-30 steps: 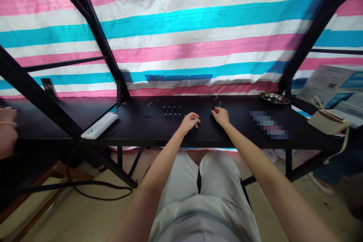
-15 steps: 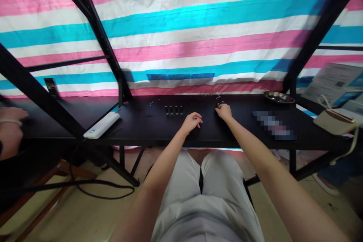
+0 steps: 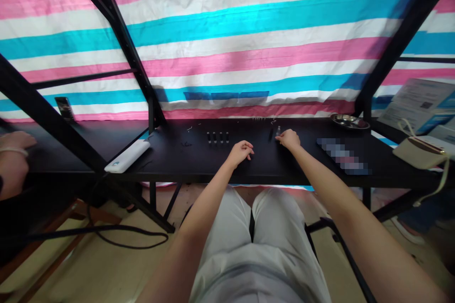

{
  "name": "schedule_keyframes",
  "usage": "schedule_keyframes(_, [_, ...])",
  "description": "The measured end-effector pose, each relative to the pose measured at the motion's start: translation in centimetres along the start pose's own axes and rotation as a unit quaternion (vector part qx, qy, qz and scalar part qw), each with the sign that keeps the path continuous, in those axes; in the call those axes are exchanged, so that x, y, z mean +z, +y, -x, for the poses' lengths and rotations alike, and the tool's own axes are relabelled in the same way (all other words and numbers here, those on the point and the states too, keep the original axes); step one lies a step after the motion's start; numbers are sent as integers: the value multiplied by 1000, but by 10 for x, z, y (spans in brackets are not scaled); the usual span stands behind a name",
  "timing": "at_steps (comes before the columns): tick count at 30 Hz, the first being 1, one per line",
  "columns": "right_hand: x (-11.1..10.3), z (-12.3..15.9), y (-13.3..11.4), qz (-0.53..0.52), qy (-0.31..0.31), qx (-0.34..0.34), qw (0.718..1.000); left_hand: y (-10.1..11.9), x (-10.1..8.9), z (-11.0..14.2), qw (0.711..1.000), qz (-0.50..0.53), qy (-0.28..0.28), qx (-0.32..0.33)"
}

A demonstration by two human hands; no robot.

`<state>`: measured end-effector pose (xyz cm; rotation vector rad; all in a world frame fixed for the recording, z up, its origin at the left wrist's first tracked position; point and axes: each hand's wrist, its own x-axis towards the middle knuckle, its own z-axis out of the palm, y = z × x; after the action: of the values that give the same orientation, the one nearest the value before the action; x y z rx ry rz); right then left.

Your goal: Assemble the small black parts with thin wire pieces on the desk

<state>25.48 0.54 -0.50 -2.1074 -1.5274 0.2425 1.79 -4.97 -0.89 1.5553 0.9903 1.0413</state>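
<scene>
My right hand [image 3: 289,139] is above the right part of the black table [image 3: 192,163]. Its thumb and fingers pinch the near end of a small, clear-looking tube [image 3: 278,129]. Just left of that tube is a slim dark stick [image 3: 271,133]. My left hand [image 3: 241,153] rests near the table's middle, its fingers loosely bent and apart, with nothing seen in them. Beyond it, to the left, several short dark tubes with pale ends [image 3: 214,138] form a row. What exactly these tubes are is too small to tell.
A white power strip [image 3: 128,157] lies left, a blurred flat object [image 3: 341,156] right. A metal dish [image 3: 350,122] and a beige pouch [image 3: 419,151] are farther right. Black frame posts [image 3: 124,42] slant upward. Another person's hand [image 3: 16,144] is at far left.
My right hand has moved slightly right, from the dark stick to the clear-looking tube. The dark stick now shows uncovered. My left hand stays in place.
</scene>
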Motion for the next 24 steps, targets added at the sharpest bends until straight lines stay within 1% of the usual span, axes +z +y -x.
schedule_keyframes(3, [4, 7, -1, 12, 12, 25, 1000, 2, 0, 2, 1000, 4, -1, 3])
schedule_keyframes(7, [9, 14, -4, 30, 40, 7, 999, 3, 0, 2, 1000, 0, 1, -2])
schedule_keyframes(10, [11, 18, -3, 30, 50, 5, 998, 3, 0, 2, 1000, -5, 2, -5])
schedule_keyframes(14, [12, 19, 1, 4, 53, 11, 999, 1, 0, 0, 1000, -3, 1, -5])
schedule_keyframes(18, [10, 19, 2, -27, 40, 19, 999, 0, 0, 0, 1000, -3, -1, 0])
schedule_keyframes(24, [11, 17, 3, -4, 38, 18, 999, -2, 0, -1, 1000, -3, -1, 3])
